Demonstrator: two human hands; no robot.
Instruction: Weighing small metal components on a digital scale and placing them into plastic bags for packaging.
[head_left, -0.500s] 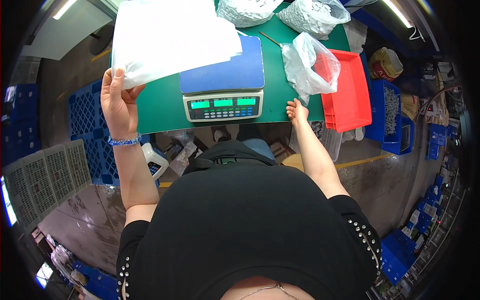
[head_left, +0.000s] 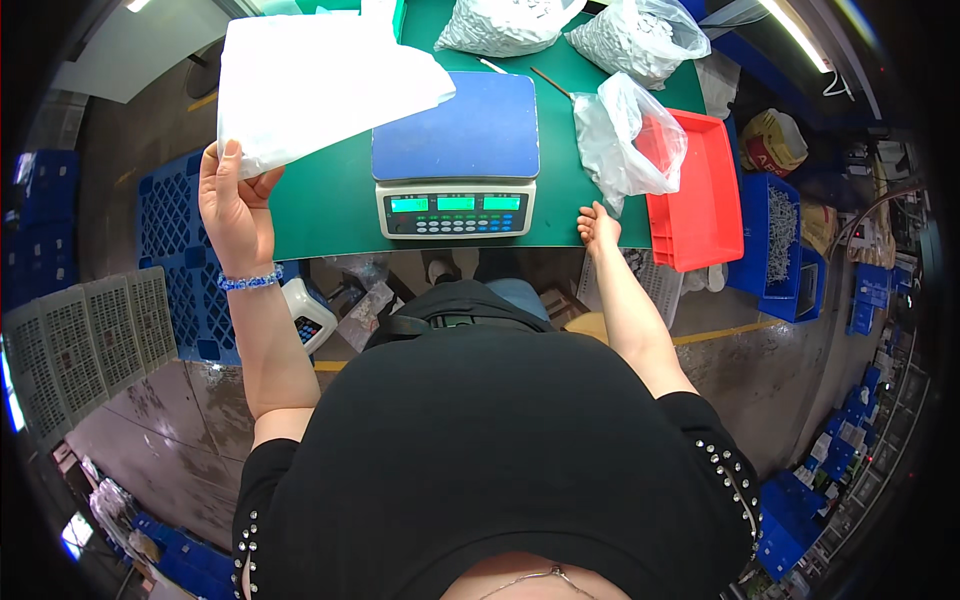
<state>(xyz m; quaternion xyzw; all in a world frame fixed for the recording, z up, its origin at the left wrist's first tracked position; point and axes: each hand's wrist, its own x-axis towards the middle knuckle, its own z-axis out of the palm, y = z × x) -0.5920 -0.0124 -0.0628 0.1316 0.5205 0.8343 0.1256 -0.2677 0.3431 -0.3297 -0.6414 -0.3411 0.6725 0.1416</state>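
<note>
At the near left corner of a large white plastic bag or sheet [head_left: 310,90], my left hand [head_left: 238,205] pinches it between thumb and fingers. The white piece spreads over the table's left side, and its right tip lies above the blue plate of a digital weighing scale [head_left: 455,130]. My right hand [head_left: 598,230] is at the table's front edge with its fingers curled in. Its thumb is close beside the lower tip of a translucent plastic bag [head_left: 615,140], which leans against a red tray; whatever the fingers may hold is hidden.
Two clear bags of small white pieces, one on the left [head_left: 510,25] and one on the right [head_left: 640,45], stand at the table's back. The red tray [head_left: 695,235] is at the right edge. A thin brown stick [head_left: 552,83] lies behind the scale. Blue bins [head_left: 765,290] stand beyond.
The white piece has slid left, uncovering more of the scale's plate. The whole view has shifted slightly. My right hand keeps its curled pose beside the translucent bag.
</note>
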